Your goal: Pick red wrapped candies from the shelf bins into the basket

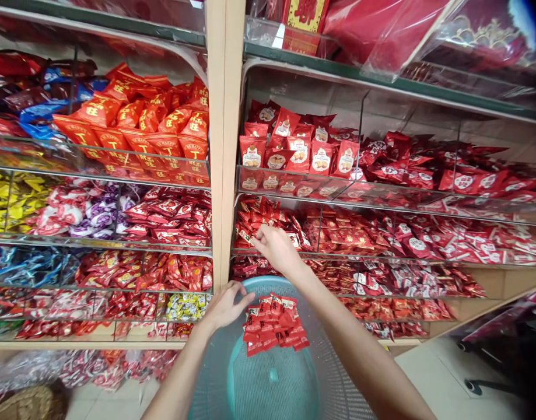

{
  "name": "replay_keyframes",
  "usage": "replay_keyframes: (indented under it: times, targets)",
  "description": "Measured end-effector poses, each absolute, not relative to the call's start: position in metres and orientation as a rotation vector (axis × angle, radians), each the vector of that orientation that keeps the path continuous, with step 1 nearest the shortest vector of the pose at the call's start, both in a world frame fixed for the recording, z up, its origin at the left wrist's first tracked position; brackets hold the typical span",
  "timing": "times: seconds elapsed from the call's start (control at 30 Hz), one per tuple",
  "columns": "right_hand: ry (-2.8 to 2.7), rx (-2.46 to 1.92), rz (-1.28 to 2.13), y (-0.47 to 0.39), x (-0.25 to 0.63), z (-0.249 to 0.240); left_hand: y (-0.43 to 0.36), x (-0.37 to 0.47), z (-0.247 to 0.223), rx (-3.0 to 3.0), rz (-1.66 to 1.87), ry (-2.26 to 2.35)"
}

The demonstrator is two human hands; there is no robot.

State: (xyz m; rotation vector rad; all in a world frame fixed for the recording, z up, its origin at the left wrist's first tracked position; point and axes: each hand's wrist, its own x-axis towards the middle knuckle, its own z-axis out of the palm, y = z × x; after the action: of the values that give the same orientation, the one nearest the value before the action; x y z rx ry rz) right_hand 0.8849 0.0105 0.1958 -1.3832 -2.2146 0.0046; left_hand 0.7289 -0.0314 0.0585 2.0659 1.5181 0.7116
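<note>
A blue-green mesh plastic basket (210,373) stands below the shelves, with a small pile of red candy packets (274,324) printed with black characters inside it. My left hand (226,304) grips the back left of the basket's rim, thumb on the inner side. Above the basket's far side, my right hand (276,248) reaches to the front of a shelf bin of red candy packets (261,211) with black lettering. Its fingers are bent together in a pinch at the bin's front edge. Whatever lies between the fingertips is hidden.
Clear-fronted shelves of wrapped sweets line both sides of a wooden post (224,146). Larger orange-red bags (132,122) sit upper left, and red biscuit packs (298,149) upper right. A woven basket (25,402) stands on the floor at left; chair casters (473,386) show at right.
</note>
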Motion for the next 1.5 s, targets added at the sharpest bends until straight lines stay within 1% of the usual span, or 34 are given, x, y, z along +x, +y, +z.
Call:
replay_keyframes:
  times: [0.17, 0.37, 0.47, 0.6, 0.8, 1.0, 1.2, 1.4, 1.5]
  targets:
    - [-2.407, -1.58, -0.109, 0.046, 0.848, 0.202, -0.031, 0.728, 0.058, 2.08, 0.696, 1.535]
    - [-2.379, -1.546, -0.152, 0.052, 0.85, 0.203, -0.031, 0.728, 0.058, 2.079, 0.7, 1.527]
    - [-2.292, -1.408, -0.071, 0.053, 0.862, 0.208, -0.031, 0.728, 0.058, 2.082, 0.698, 1.527]
    - [-2.093, -1.189, 0.124, 0.046, 0.876, 0.216, -0.032, 0.727, 0.059, 2.074, 0.698, 1.533]
    - [-1.901, -1.054, 0.308, -0.003, 0.903, 0.219, -0.032, 0.728, 0.058, 2.075, 0.703, 1.517]
    - [-1.951, -1.025, 0.622, -0.045, 0.933, 0.19, -0.031, 0.728, 0.057, 2.065, 0.699, 1.512]
    - [-2.022, -1.216, 0.586, -0.043, 0.957, 0.155, -0.031, 0.729, 0.058, 2.075, 0.692, 1.516]
    - [-1.989, -1.347, 0.716, -0.016, 0.975, 0.109, -0.032, 0.729, 0.06, 2.059, 0.689, 1.522]
    - [-1.991, -1.295, 0.794, -0.009, 0.978, 0.094, -0.032, 0.729, 0.06, 2.06, 0.695, 1.518]
